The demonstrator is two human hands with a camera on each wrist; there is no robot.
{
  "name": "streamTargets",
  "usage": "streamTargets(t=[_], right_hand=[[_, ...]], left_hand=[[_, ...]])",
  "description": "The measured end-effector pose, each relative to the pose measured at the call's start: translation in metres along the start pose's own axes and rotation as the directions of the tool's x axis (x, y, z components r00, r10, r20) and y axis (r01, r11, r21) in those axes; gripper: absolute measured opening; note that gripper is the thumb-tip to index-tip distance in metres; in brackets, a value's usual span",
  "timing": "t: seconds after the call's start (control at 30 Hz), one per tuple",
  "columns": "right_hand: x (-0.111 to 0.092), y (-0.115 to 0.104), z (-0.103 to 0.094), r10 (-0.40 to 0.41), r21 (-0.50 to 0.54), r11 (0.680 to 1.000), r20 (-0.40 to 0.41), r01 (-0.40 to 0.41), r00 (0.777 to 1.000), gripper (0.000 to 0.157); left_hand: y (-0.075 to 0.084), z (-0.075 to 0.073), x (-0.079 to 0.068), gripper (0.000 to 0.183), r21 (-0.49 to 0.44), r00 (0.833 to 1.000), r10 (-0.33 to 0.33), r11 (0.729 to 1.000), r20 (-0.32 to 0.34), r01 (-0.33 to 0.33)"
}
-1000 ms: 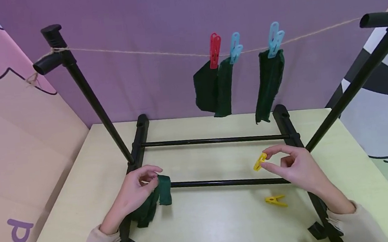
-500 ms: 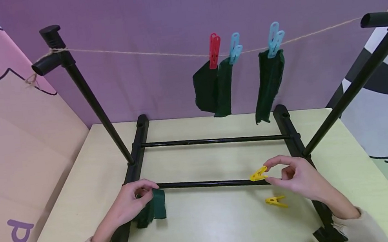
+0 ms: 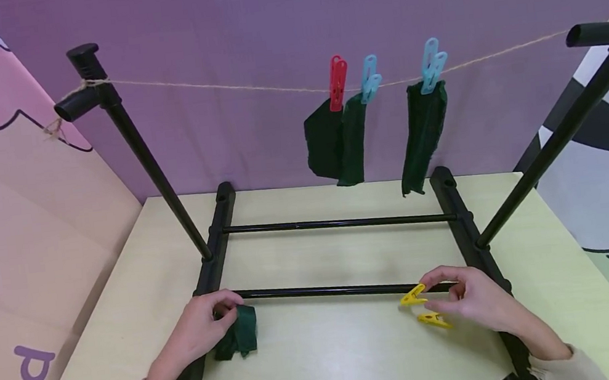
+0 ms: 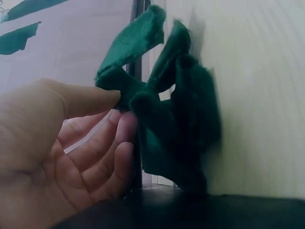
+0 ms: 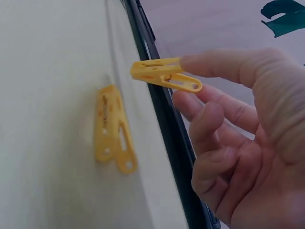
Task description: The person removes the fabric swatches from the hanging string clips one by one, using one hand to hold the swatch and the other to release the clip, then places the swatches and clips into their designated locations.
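Observation:
My left hand (image 3: 202, 328) pinches a strip of dark green cloth (image 4: 124, 88) between thumb and fingers, low by the rack's left foot. More crumpled green cloth (image 4: 190, 119) sits behind and below the pinched part. On the right, my right hand (image 3: 474, 296) pinches a yellow clothespin (image 5: 164, 74) by its handle ends. A second yellow clothespin (image 3: 434, 320) lies on the table just below that hand. Green cloths (image 3: 324, 141) hang from the string, held by a red clothespin (image 3: 338, 82) and blue clothespins (image 3: 432, 65).
A black rack (image 3: 326, 290) with two crossbars stands on the pale table (image 3: 322, 361). Its slanted posts (image 3: 148, 163) carry the string (image 3: 204, 86) above, in front of a purple wall (image 3: 243, 29). Patterned panels flank both sides.
Both hands have come down toward the table's front. My left hand has lowered its cloth onto the crumpled green pile; my right hand has brought its clothespin close to the loose one.

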State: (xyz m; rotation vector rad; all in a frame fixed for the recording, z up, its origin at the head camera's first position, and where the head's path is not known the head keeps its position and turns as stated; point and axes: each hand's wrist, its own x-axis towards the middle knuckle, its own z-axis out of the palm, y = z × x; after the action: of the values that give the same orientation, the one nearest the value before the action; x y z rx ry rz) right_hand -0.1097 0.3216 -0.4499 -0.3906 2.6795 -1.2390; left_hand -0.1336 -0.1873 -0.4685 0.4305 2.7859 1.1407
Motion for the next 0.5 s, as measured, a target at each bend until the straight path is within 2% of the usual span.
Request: streamTargets(t=[0.13,0.23,0.5], right_hand=[[-0.001,0.005,0.003,-0.012,-0.004,1.000,0.032,0.012,0.999,0.030],[-0.002,0.008,0.003,0.012,0.009,1.000,0.077,-0.013,0.997,0.033],[-0.007,0.015,0.001,0.052,0.007,0.999,0.141,-0.054,0.989,0.037]], left_hand=[[-0.001,0.003,0.002,0.020,0.030,0.999,0.040,0.999,-0.002,-0.040],[0.000,0.003,0.004,0.020,0.053,0.998,0.062,0.997,0.001,-0.062],[0.002,0.001,0.000,0.022,0.089,0.999,0.045,0.995,-0.012,-0.044]])
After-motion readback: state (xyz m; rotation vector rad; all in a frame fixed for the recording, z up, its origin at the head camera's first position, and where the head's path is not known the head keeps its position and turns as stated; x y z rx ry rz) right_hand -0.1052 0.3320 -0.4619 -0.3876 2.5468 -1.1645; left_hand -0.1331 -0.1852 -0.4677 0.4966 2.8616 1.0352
